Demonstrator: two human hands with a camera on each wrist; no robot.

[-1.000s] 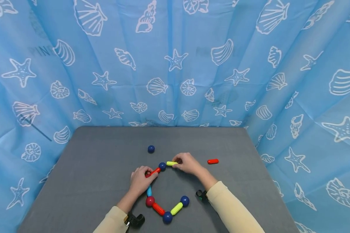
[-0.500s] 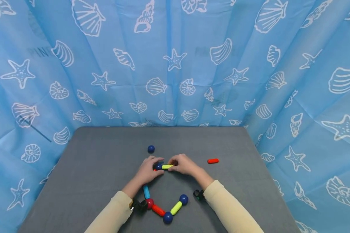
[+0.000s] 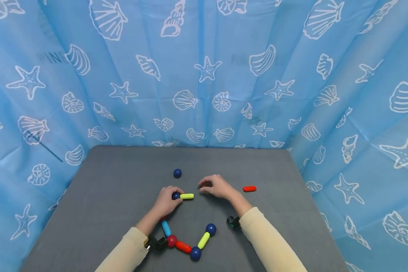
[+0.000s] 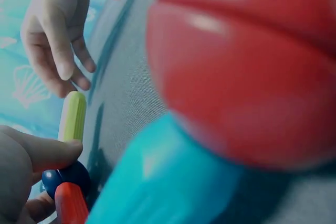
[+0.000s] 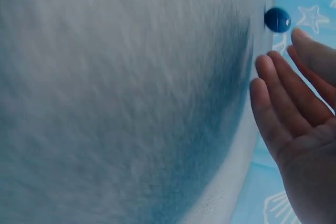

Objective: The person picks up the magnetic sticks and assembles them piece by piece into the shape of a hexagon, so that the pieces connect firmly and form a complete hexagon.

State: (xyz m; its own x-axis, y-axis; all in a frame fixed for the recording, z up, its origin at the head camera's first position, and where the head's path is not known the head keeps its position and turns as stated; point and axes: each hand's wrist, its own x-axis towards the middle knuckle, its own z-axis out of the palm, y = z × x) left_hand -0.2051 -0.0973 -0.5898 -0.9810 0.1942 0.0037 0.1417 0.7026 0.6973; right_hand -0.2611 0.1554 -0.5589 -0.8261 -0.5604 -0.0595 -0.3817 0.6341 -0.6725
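My left hand (image 3: 165, 202) pinches a dark blue ball (image 4: 74, 176) of a ball-and-rod toy chain. Attached to this ball are a yellow-green rod (image 3: 187, 196), pointing right, and a red rod (image 4: 71, 203), mostly hidden by the hand in the head view. A light blue rod (image 3: 166, 228) runs below the left hand to a red ball (image 3: 171, 241). From there the chain continues through a red rod (image 3: 183, 247), a blue ball (image 3: 195, 253), a yellow-green rod (image 3: 204, 240) and an end blue ball (image 3: 210, 229). Holding nothing, my right hand (image 3: 217, 187) hovers right of the upper yellow-green rod, fingers loosely bent.
A loose blue ball (image 3: 177, 173) lies behind the hands. To the right of the right hand lies a loose red rod (image 3: 249, 189). The grey tabletop (image 3: 122, 170) ends at a blue shell-patterned curtain (image 3: 197, 124) at the back and sides.
The upper yellow-green rod, earlier in the right hand, now sticks out from the blue ball at the left hand. The right hand has let go and moved right; the left hand has shifted the chain left.
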